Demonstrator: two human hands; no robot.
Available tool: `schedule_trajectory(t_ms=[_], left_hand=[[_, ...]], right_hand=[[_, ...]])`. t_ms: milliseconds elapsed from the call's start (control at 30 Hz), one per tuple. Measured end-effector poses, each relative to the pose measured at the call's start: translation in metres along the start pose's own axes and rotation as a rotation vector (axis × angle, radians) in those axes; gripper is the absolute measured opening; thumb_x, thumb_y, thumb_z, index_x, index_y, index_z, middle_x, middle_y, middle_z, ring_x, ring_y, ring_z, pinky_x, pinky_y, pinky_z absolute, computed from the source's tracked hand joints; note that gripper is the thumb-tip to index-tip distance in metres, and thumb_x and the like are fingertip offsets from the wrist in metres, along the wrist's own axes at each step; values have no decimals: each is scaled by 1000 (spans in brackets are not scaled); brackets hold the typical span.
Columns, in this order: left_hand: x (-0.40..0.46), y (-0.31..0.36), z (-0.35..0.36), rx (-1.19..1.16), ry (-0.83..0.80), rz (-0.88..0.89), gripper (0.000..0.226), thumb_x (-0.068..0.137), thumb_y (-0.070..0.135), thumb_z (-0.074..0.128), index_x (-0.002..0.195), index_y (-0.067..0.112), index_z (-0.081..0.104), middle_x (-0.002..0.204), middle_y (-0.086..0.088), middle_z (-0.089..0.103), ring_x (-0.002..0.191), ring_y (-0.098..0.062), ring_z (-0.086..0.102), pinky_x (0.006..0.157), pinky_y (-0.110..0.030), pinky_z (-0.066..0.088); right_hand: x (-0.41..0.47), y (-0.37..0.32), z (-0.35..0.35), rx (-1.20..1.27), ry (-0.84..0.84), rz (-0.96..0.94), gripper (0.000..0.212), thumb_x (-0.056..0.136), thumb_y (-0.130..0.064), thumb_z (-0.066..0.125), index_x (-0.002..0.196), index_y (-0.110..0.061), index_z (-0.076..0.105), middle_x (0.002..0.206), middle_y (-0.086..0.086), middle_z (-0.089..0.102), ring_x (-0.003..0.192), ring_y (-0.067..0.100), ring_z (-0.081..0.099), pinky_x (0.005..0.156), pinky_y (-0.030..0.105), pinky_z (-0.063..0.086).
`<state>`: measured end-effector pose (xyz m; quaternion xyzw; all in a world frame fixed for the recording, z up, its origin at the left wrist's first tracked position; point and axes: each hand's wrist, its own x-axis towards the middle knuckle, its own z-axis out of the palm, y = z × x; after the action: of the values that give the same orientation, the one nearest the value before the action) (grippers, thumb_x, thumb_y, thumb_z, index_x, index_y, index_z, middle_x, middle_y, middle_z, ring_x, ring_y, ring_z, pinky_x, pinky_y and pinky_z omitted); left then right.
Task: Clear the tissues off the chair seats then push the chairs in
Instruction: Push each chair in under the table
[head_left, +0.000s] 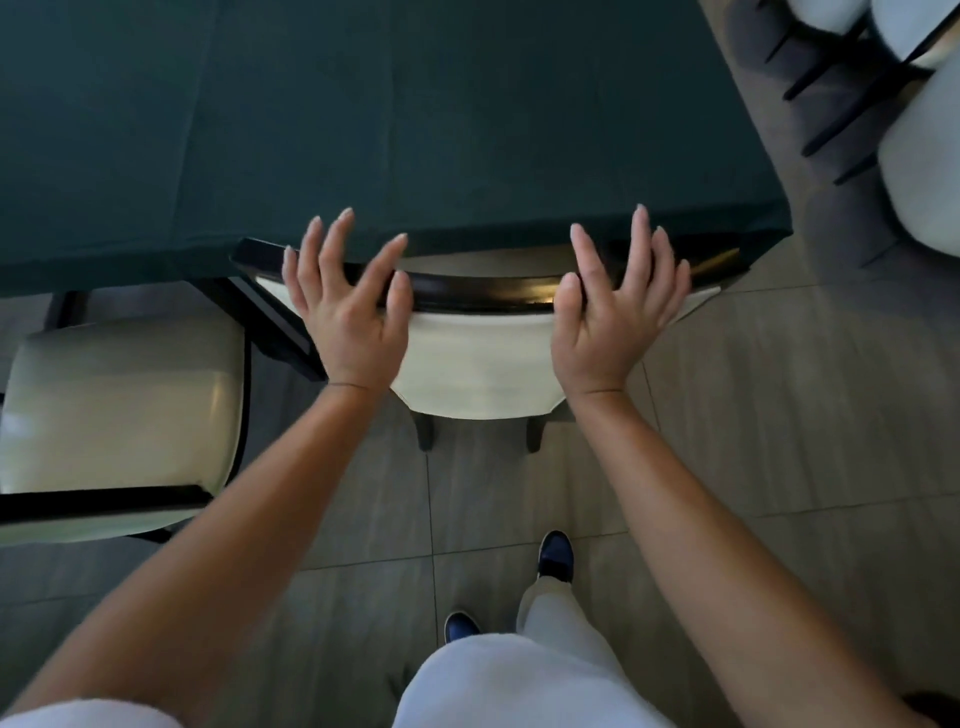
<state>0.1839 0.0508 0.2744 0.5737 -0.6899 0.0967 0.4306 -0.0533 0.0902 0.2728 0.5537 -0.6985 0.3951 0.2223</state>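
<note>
A cream-padded chair with a black top rail stands straight ahead, its seat tucked under the table with the dark green cloth. My left hand rests over the left part of the rail, fingers spread and lifted. My right hand lies over the right part of the rail, fingers also spread. Neither hand holds anything. A second cream chair stands at the left, pulled out from the table, its seat bare. No tissue is visible.
More pale chairs with black legs stand at the upper right on a grey carpet. The floor below is grey tile. My feet in dark shoes stand behind the middle chair.
</note>
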Motion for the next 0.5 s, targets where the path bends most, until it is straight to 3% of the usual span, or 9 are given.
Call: schedule_trajectory(t_ms=[133, 300, 500], left_hand=[[-4, 17, 4, 42, -22, -49, 33, 105, 36, 49, 127, 29, 72, 156, -16, 46, 142, -37, 44, 121, -54, 27], [7, 32, 15, 72, 1, -57, 32, 102, 33, 54, 130, 31, 70, 156, -13, 47, 143, -35, 44, 123, -55, 23], [3, 19, 28, 39, 20, 34, 36, 107, 41, 43, 132, 32, 69, 147, -9, 56, 138, -31, 47, 123, -57, 19]], right_hand=[[3, 17, 5, 9, 43, -11, 47, 106, -36, 34, 141, -27, 64, 154, 13, 51, 144, 34, 44, 120, 63, 25], [26, 28, 17, 30, 96, -42, 47, 105, -37, 34, 140, -26, 64, 151, 12, 53, 143, 32, 44, 121, 63, 25], [15, 24, 11, -20, 14, 45, 46, 105, -35, 34, 137, -30, 67, 154, 9, 52, 143, 33, 45, 123, 58, 23]])
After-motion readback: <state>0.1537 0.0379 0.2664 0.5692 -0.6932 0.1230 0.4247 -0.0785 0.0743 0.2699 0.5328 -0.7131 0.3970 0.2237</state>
